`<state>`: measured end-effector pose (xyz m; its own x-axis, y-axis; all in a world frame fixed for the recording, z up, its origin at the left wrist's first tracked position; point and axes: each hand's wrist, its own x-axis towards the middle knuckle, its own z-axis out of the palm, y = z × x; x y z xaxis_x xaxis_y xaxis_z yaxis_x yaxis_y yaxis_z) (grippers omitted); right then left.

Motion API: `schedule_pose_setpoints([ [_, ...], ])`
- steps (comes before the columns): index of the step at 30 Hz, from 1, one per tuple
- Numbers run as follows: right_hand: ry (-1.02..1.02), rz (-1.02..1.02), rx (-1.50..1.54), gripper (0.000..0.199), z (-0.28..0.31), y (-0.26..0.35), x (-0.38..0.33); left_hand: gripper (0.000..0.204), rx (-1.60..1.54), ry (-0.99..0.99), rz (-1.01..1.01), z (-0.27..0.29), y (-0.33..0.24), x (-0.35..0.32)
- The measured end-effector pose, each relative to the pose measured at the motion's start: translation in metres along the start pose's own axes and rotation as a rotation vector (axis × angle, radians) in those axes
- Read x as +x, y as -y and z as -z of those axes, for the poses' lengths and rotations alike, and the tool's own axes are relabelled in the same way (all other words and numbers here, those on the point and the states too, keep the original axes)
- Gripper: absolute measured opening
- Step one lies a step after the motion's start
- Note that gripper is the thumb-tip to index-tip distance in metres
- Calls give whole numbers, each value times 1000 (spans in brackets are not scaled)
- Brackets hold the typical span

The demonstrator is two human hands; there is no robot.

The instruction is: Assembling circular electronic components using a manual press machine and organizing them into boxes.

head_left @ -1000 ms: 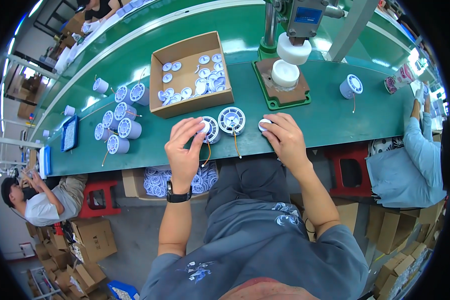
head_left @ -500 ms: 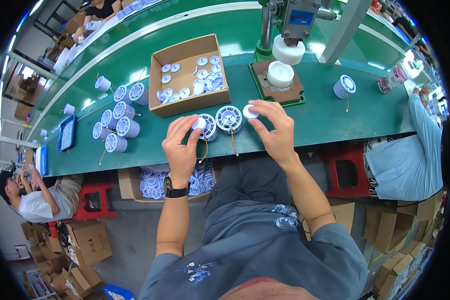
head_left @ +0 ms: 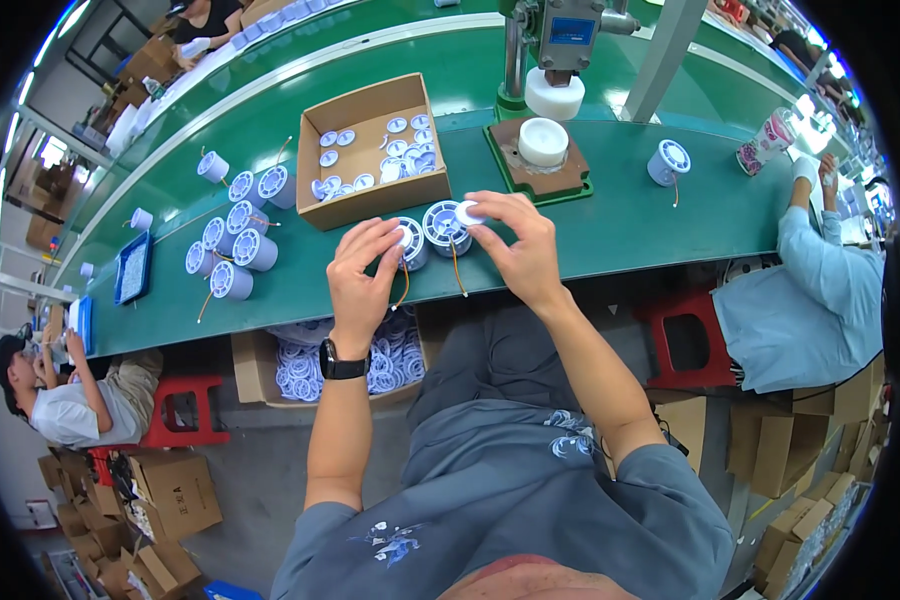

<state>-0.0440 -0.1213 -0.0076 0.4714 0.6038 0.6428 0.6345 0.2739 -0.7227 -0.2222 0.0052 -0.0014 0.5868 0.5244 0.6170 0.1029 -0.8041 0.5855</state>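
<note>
Two white cylindrical motor-like housings stand side by side at the table's near edge, a left one (head_left: 417, 258) and a right one (head_left: 443, 226). Each has a spoked top and an orange lead hanging toward me. My left hand (head_left: 358, 285) pinches a small white round cap (head_left: 404, 237) over the top of the left housing; whether it is seated there I cannot tell. Between thumb and fingers, my right hand (head_left: 526, 252) grips another white cap (head_left: 466, 212), tilted at the right housing's upper right rim. Fingers partly cover both caps.
Behind the housings sits a cardboard box (head_left: 370, 212) of white discs. A green-based press (head_left: 543, 165) stands right of it. More housings (head_left: 256, 250) cluster at left, with a blue tray (head_left: 133, 268) beyond; one housing (head_left: 669, 163) is at right. Co-workers sit either side.
My right hand has moved left, bringing its cap from beside the right housing to that housing's rim. My left hand stays at the left housing with its cap. The whole view has shifted slightly.
</note>
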Motion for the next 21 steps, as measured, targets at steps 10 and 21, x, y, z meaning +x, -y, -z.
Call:
schedule_pose_setpoints([
  [10, 168, 88, -144, 20, -14, -10, 10, 18, -127, -133, 34, -14, 3, -13],
  [21, 356, 198, -493, 21, -7, 2, 32, 19, -150, -219, -43, -20, 11, -17],
])
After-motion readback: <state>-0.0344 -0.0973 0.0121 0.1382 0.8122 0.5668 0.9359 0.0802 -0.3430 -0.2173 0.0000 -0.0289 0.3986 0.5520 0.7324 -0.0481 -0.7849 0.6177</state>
